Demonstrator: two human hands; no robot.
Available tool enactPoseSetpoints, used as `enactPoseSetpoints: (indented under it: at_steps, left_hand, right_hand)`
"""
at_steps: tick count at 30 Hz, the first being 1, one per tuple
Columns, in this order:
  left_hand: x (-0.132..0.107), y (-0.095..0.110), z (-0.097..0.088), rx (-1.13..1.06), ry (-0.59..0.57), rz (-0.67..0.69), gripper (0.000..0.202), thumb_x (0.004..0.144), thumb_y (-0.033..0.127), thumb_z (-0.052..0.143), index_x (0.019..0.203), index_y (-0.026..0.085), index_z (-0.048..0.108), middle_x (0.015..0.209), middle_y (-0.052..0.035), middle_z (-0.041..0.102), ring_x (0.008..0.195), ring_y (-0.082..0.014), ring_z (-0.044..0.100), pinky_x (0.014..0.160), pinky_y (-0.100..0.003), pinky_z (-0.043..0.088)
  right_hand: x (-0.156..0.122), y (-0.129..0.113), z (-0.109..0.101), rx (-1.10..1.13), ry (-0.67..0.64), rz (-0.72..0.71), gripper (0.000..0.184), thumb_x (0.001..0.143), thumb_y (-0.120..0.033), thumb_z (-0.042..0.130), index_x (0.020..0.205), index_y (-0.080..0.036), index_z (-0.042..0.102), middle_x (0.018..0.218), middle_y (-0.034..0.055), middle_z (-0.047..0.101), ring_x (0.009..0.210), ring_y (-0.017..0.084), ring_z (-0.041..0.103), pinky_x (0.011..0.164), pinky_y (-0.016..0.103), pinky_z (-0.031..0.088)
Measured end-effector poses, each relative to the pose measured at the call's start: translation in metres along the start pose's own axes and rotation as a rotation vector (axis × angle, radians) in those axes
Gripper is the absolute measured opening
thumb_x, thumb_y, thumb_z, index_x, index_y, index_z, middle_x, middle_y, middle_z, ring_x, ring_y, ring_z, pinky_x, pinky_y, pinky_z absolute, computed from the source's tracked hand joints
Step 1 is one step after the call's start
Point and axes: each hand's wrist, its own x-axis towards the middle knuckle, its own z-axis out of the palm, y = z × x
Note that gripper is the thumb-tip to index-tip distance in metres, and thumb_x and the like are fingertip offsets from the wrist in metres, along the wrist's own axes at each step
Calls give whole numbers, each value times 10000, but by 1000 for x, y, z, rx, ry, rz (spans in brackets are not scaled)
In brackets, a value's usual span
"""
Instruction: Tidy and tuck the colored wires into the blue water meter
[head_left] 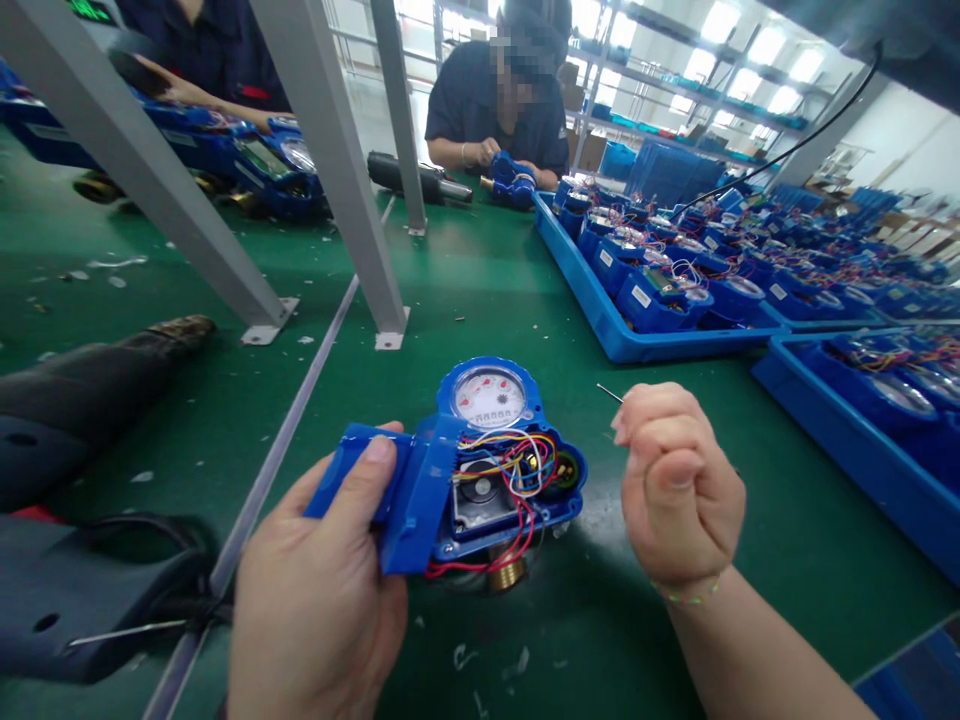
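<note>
My left hand (pixel 322 570) grips a blue water meter (pixel 491 397), its thumb pressed on a flat blue piece at the meter's left side. The meter's round dial faces up at the far end. Its electronics compartment lies open, with red, yellow and white wires (pixel 525 460) looped over a motor-like part. A brass pipe end (pixel 508 574) shows underneath. To the right of the meter, apart from it, my right hand (pixel 675 490) is closed around a thin metal rod (pixel 610 393). Only the rod's tip sticks out toward the meter; the rest is hidden in the fingers.
Blue trays (pixel 622 348) full of open water meters stand at the right. Grey metal posts (pixel 337 180) rise from the green table. Dark grey tools (pixel 82 590) lie at the left. Across the table a co-worker (pixel 499 110) handles another meter; a second person (pixel 202 60) sits upper left.
</note>
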Motion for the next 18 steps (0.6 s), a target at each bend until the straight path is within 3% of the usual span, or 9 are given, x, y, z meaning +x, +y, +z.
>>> enactPoseSetpoints:
  at_steps: [3, 5, 8, 12, 15, 18]
  left_hand:
    - [0, -2, -3, -4, -26, 19, 299, 717, 112, 707, 1016, 121, 702, 789, -59, 725, 616, -177, 688, 592, -300, 615]
    - [1, -4, -3, -16, -34, 26, 318, 711, 125, 719, 1029, 129, 703, 828, -63, 728, 634, -184, 693, 604, -308, 620]
    - [2, -7, -3, -40, -18, 46, 262, 714, 145, 723, 976, 136, 718, 858, -70, 728, 663, -197, 700, 621, -317, 624]
    - [2, -8, -4, -31, -27, 61, 225, 713, 161, 726, 938, 160, 727, 887, -81, 731, 697, -219, 704, 590, -314, 620]
    - [-1, -8, -5, -17, -30, 96, 223, 712, 200, 734, 935, 181, 729, 867, -68, 729, 653, -209, 688, 547, -306, 608]
    - [-5, -10, -9, 10, -49, 184, 233, 704, 258, 765, 926, 198, 733, 820, -37, 715, 600, -161, 650, 522, -252, 580]
  right_hand:
    - [4, -9, -4, 24, -226, -32, 438, 1016, -404, 472, 643, -181, 524, 685, 19, 531, 643, 163, 513, 669, 377, 420]
    - [4, -14, -5, -86, -311, -21, 332, 969, -437, 579, 771, -172, 605, 771, 36, 573, 717, 180, 543, 686, 379, 433]
    - [1, -13, -3, -246, -347, 51, 179, 956, -341, 626, 900, -171, 618, 868, 43, 591, 823, 191, 546, 733, 378, 434]
    - [-3, -9, -3, -241, -256, 98, 186, 982, -218, 529, 813, -170, 588, 828, 28, 566, 793, 178, 529, 717, 370, 413]
    - [-2, -17, -6, -260, -193, 73, 207, 983, -201, 507, 814, -161, 620, 858, 43, 558, 809, 181, 529, 708, 360, 411]
    - [-2, -34, -2, -284, -280, -12, 131, 956, -188, 572, 869, -143, 658, 914, 60, 547, 847, 185, 520, 740, 357, 423]
